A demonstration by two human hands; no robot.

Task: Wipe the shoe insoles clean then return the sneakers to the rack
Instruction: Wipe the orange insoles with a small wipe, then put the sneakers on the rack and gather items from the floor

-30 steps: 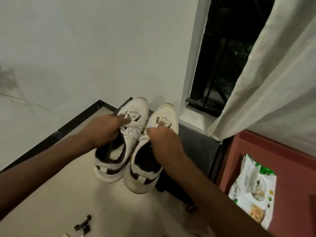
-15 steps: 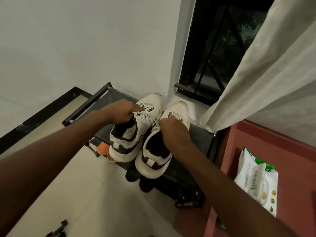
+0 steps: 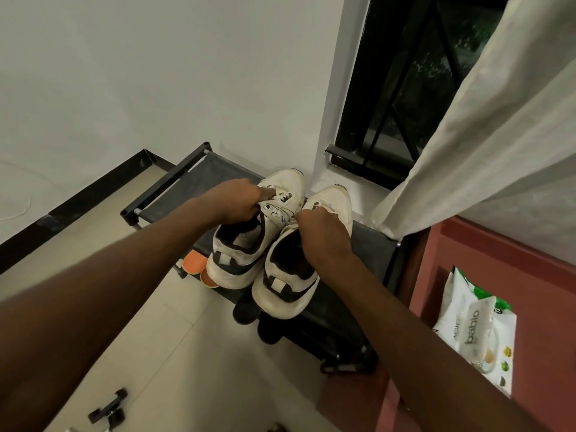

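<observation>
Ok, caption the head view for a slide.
Both hands hold white-and-black sneakers over the black fabric shoe rack.

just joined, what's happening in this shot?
A person is putting a pair of white sneakers on the top shelf of a black shoe rack under the window. The left hand grips the left sneaker at its tongue and laces, the right hand grips the right sneaker the same way. Toes point at the wall; whether the soles rest on the shelf is unclear. A pack of wipes lies on the red surface to the right.
</observation>
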